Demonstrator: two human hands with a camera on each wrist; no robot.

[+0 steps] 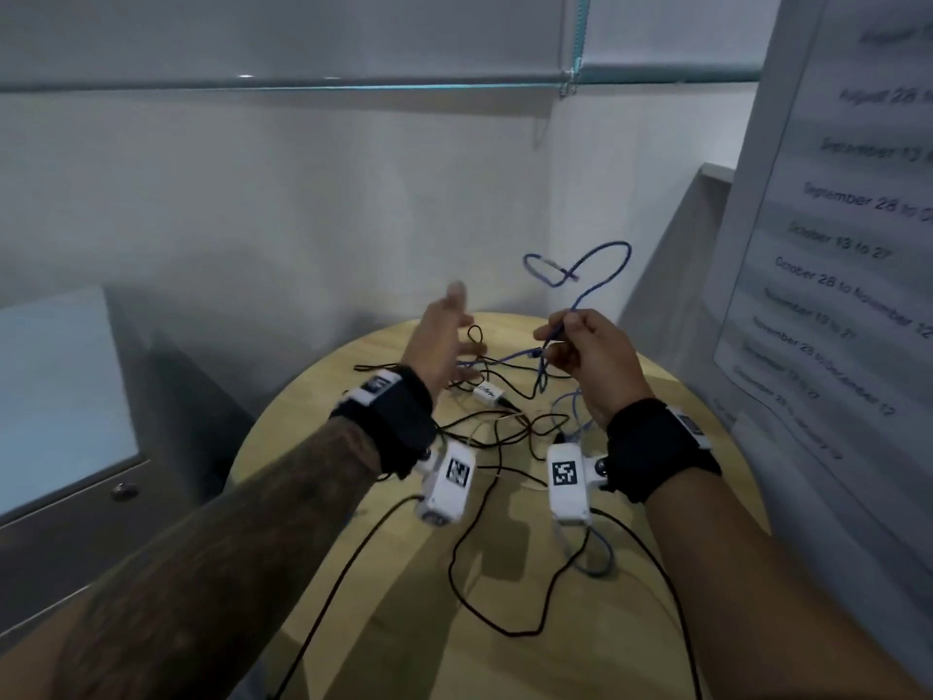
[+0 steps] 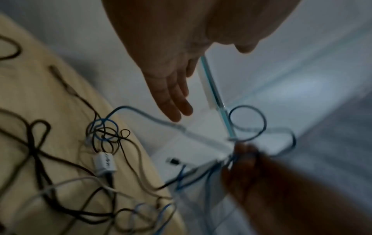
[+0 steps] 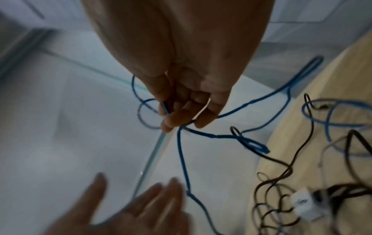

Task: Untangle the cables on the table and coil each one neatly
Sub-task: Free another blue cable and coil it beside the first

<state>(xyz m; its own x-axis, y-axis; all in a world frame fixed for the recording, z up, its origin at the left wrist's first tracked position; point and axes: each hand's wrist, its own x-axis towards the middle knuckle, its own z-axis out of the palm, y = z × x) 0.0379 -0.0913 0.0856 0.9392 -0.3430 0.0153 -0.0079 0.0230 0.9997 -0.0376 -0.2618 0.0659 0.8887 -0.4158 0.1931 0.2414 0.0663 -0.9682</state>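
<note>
Pinching the thin blue cable (image 1: 580, 300) between curled fingers, the right hand (image 1: 588, 356) lifts it above the round, pale wooden table (image 1: 671, 396); its free end loops (heart-like) toward 12 o'clock. Left hand (image 1: 442, 341) at 9 o'clock: fingers straight, holding nothing. Black cables (image 1: 484, 543) and a white boxy adapter (image 1: 488, 394) lie tangled below.
</note>
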